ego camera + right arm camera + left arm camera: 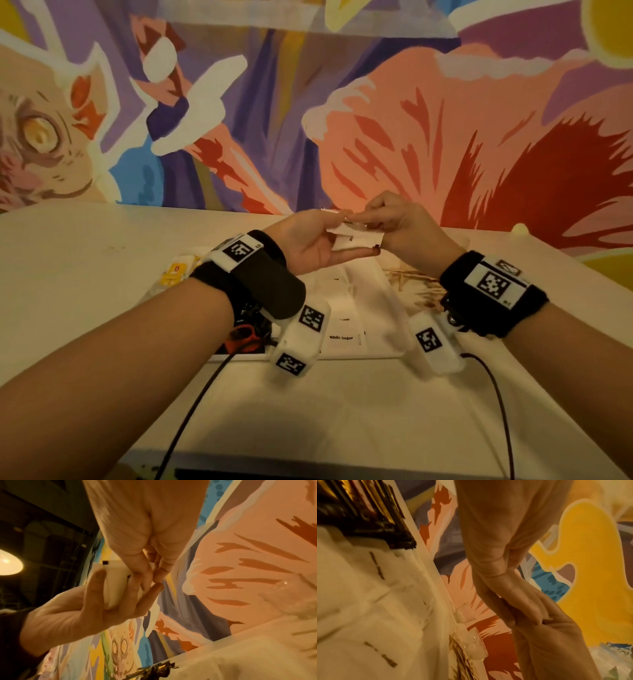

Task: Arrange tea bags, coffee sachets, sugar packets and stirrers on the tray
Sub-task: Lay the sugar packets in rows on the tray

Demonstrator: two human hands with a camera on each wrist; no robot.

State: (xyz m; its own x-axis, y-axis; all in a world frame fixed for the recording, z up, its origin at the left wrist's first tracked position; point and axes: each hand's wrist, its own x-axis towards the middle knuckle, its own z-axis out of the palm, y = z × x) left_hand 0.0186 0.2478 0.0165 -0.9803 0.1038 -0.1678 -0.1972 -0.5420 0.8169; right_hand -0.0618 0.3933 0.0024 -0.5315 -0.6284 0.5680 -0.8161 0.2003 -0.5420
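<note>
My left hand nearest, palm up, cradling small stack of white sugar packets above tray. My right hand at 3 o'clock of stack, pinching top packet. Wooden stirrers at 5 o'clock.

Matt white paper sugar packets sit between both hands; more paper packets lie below them. Thin pale wooden stirrers lie under the right wrist. Glossy dark foil sachets gleam beside the left wrist. Black cloth wristbands look soft.
</note>
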